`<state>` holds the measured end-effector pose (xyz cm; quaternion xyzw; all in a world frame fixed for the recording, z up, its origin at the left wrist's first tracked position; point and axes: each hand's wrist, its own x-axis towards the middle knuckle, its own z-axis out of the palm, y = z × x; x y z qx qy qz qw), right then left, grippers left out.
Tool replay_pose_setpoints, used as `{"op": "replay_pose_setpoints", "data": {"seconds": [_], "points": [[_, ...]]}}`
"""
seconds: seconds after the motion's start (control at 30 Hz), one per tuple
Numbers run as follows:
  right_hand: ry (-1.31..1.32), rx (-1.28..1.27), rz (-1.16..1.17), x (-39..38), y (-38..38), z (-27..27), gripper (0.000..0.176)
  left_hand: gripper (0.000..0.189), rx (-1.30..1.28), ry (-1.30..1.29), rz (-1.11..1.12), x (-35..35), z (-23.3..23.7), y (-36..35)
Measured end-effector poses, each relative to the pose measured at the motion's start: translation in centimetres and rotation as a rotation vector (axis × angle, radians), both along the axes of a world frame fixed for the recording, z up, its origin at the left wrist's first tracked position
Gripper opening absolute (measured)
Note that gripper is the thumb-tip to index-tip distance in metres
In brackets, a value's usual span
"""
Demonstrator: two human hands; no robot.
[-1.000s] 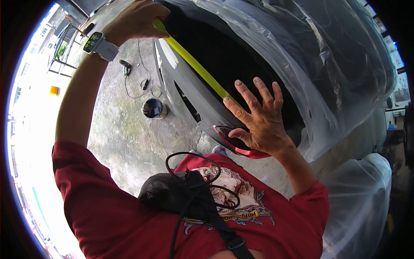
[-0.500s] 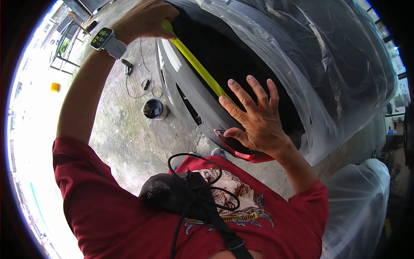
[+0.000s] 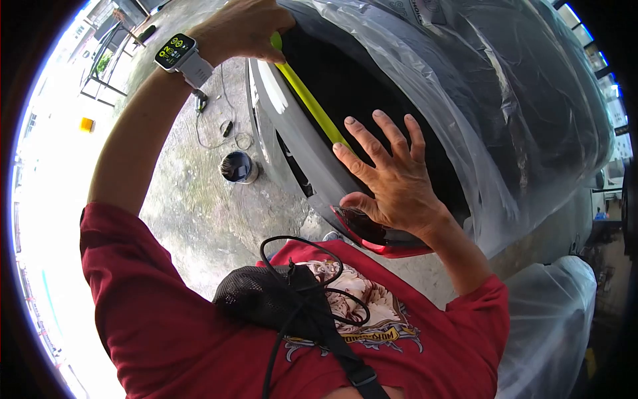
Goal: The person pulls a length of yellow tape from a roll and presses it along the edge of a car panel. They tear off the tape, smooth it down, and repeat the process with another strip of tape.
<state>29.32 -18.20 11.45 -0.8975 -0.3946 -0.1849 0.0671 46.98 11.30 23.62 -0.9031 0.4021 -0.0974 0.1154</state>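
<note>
A strip of yellow-green masking tape (image 3: 309,101) runs along the border between the car's grey body panel (image 3: 271,100) and its black glass (image 3: 365,86). My left hand (image 3: 242,30), with a watch at the wrist, is closed on the far end of the tape, thumb against it. Part of its fingers is cut off by the view's top edge. My right hand (image 3: 405,183) is spread, palm down, over the near end, its index fingertip at the tape. Its thumb reaches over the red-edged tail light (image 3: 362,226).
Clear plastic sheeting (image 3: 525,106) drapes the rest of the car. On the concrete floor (image 3: 189,193) stand a bucket (image 3: 238,167) and a corded tool (image 3: 200,100). Another plastic-wrapped object (image 3: 551,319) is at lower right. A mesh pouch (image 3: 259,292) with black cord hangs on my chest.
My left hand has shifted slightly right in view, and the tape looks a little shorter and steeper. My right hand has barely moved and stays spread at the near end.
</note>
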Motion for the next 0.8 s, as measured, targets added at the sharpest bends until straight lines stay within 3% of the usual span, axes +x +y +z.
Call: {"op": "replay_pose_setpoints", "data": {"seconds": [0.17,0.47,0.57,0.67,0.77,0.8], "points": [[-0.012,0.04,0.028,0.7,0.1,-0.4,0.077,0.043,-0.016,0.057,0.052,-0.5,-0.1,-0.8],[0.026,0.021,0.08,2.9,1.4,0.5,0.073,0.04,-0.013,-0.052,-0.055,-0.4,-0.1,-1.5],[0.004,0.016,0.099,4.2,2.2,0.7,0.072,0.041,0.055,0.013,0.076,-0.5,0.3,-1.6],[-0.047,0.0,0.125,5.7,3.1,1.0,0.072,0.041,-0.022,-0.041,-0.051,0.4,-0.1,-0.4],[-0.091,-0.025,0.149,6.0,3.5,1.1,0.075,0.04,-0.082,0.057,-0.091,0.7,0.3,0.1],[-0.095,-0.027,0.146,6.1,3.7,1.2,0.075,0.039,-0.185,0.21,-0.144,0.9,1.1,0.3]]}}
